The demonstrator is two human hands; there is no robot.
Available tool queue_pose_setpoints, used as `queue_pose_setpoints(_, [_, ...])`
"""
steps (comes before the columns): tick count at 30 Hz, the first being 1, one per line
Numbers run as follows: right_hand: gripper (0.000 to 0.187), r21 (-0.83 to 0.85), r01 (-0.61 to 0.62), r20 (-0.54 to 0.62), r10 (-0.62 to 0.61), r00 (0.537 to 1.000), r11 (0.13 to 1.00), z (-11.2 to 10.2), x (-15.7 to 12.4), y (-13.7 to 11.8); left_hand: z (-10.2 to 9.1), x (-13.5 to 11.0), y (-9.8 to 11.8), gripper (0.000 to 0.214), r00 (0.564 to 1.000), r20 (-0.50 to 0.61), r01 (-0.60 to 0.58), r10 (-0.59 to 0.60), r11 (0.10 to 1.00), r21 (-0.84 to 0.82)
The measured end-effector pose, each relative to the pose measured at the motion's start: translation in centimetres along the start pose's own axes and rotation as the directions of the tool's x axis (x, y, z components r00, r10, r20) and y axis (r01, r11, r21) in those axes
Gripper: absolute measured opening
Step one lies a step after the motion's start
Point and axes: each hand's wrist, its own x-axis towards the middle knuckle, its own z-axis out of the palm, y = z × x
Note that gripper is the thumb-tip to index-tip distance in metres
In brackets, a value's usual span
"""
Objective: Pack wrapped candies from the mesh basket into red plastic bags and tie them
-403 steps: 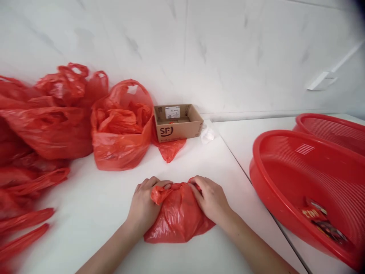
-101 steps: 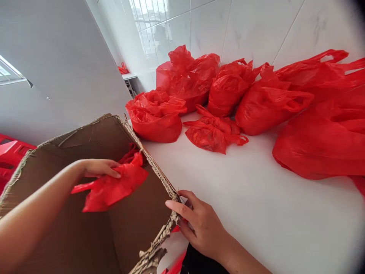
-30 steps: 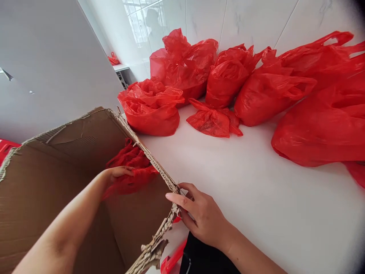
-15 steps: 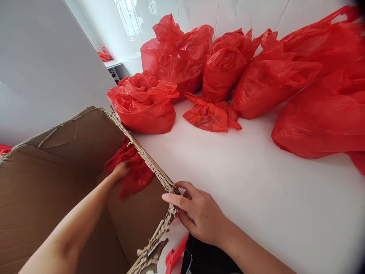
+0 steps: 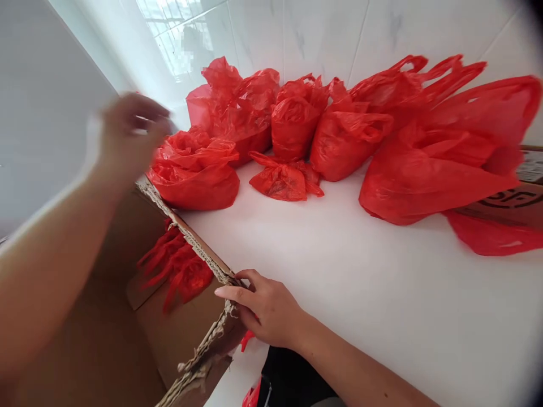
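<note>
My left hand (image 5: 133,127), blurred by motion, is raised over the far corner of an open cardboard box (image 5: 193,240). Its bent fingers are apart, with no object visible between them. Just to its right a bulging red plastic bag (image 5: 199,181) sits on the white table; whether the hand touches it I cannot tell. My right hand (image 5: 269,311) grips the box's torn upper edge at the near right corner, thumb and fingers on either side. Inside the box a crumpled red plastic bag (image 5: 189,277) lies against the right wall.
Several filled red bags stand along the tiled wall (image 5: 318,34), including a large one (image 5: 424,175) at right. A small knotted red bag (image 5: 286,181) lies before them on the white table (image 5: 339,271). A printed carton (image 5: 509,198) shows at the right edge.
My left hand has left the red bag inside the box and risen above the rim. My right hand keeps its hold on the edge. The view has shifted to the right.
</note>
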Motion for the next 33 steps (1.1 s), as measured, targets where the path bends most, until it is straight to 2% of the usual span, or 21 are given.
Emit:
queue_pose_setpoints(1, [0.049, -0.011, -0.003, 0.000, 0.003, 1.000, 1.000, 0.0, 0.0, 0.0, 2.3, 0.2, 2.1, 0.034, 0.982, 0.141, -0.124, 0.123, 0.992, -0.004])
queue_pose_setpoints(3, [0.049, -0.035, -0.009, 0.011, 0.010, 1.000, 0.999, 0.0, 0.0, 0.0, 7.3, 0.6, 5.6, 0.032, 0.877, 0.353, -0.334, 0.325, 0.942, -0.036])
queue_pose_setpoints(5, [0.050, -0.059, -0.013, 0.026, 0.015, 1.000, 0.998, 0.0, 0.1, 0.1, 12.1, 1.0, 7.9, 0.036, 0.794, 0.455, -0.438, 0.404, 0.899, -0.034])
queue_pose_setpoints(7, [0.052, -0.076, -0.017, 0.031, 0.020, 0.999, 0.997, 0.1, 0.1, 0.2, 16.1, 1.7, 9.2, 0.039, 0.755, 0.519, -0.467, 0.401, 0.884, -0.005])
queue_pose_setpoints(10, [0.055, -0.080, -0.019, 0.031, 0.022, 0.999, 0.997, 0.3, 0.2, 0.5, 19.8, 2.6, 9.6, 0.037, 0.731, 0.589, -0.450, 0.344, 0.892, 0.037])
queue_pose_setpoints(13, [0.055, -0.056, -0.016, 0.041, 0.019, 0.999, 0.998, 0.4, 0.2, 0.8, 20.8, 3.0, 9.3, 0.034, 0.707, 0.645, -0.420, 0.289, 0.906, 0.055])
queue_pose_setpoints(15, [0.054, -0.035, -0.020, 0.050, 0.022, 0.999, 0.999, 0.4, 0.2, 0.9, 19.8, 3.3, 9.1, 0.028, 0.690, 0.674, -0.398, 0.264, 0.916, 0.048])
queue_pose_setpoints(17, [0.053, -0.008, -0.025, 0.044, 0.025, 0.999, 1.000, 0.3, 0.1, 0.9, 17.3, 3.8, 8.8, 0.026, 0.662, 0.707, -0.367, 0.249, 0.930, 0.016])
queue_pose_setpoints(20, [0.052, 0.050, -0.019, 0.027, 0.018, 0.999, 0.999, -0.1, 0.1, 0.9, 11.1, 4.2, 7.5, 0.027, 0.620, 0.748, -0.283, 0.236, 0.957, -0.067])
queue_pose_setpoints(21, [0.052, 0.073, -0.016, 0.026, 0.014, 1.000, 0.997, -0.3, 0.1, 0.8, 8.7, 4.1, 6.8, 0.029, 0.620, 0.750, -0.231, 0.230, 0.967, -0.105])
queue_pose_setpoints(22, [0.051, 0.096, -0.016, 0.026, 0.014, 1.000, 0.995, -0.4, 0.1, 0.7, 6.2, 3.8, 5.8, 0.034, 0.637, 0.739, -0.171, 0.221, 0.975, -0.144])
queue_pose_setpoints(23, [0.051, 0.118, -0.017, 0.028, 0.014, 1.000, 0.993, -0.6, 0.1, 0.6, 3.8, 3.3, 4.6, 0.042, 0.646, 0.737, -0.096, 0.197, 0.979, -0.178])
queue_pose_setpoints(25, [0.053, 0.152, -0.018, 0.035, 0.013, 0.999, 0.988, -0.8, 0.1, 0.4, -0.5, 1.8, 1.8, 0.057, 0.695, 0.718, 0.219, 0.044, 0.938, -0.269])
queue_pose_setpoints(26, [0.053, 0.161, -0.018, 0.042, 0.012, 0.999, 0.987, -0.9, 0.1, 0.3, -2.3, 0.8, 0.3, 0.065, 0.698, 0.714, 0.349, -0.057, 0.897, -0.270])
queue_pose_setpoints(27, [0.054, 0.164, -0.019, 0.046, 0.012, 0.999, 0.986, -0.9, 0.0, 0.3, -3.8, -0.3, -1.3, 0.071, 0.678, 0.717, 0.467, -0.163, 0.849, -0.248])
queue_pose_setpoints(29, [0.054, 0.148, -0.022, 0.053, 0.015, 0.999, 0.989, -0.8, 0.0, 0.1, -5.9, -2.8, -4.4, 0.077, 0.587, 0.738, 0.633, -0.333, 0.757, -0.162])
queue_pose_setpoints(31, [0.055, 0.114, -0.032, 0.054, 0.026, 0.998, 0.993, -0.6, -0.1, 0.0, -6.7, -5.2, -7.2, 0.071, 0.440, 0.798, 0.730, -0.411, 0.681, -0.052])
queue_pose_setpoints(33, [0.057, 0.083, -0.037, 0.056, 0.033, 0.998, 0.996, -0.4, -0.2, -0.1, -6.1, -7.5, -9.6, 0.057, 0.279, 0.877, 0.740, -0.391, 0.669, 0.063])
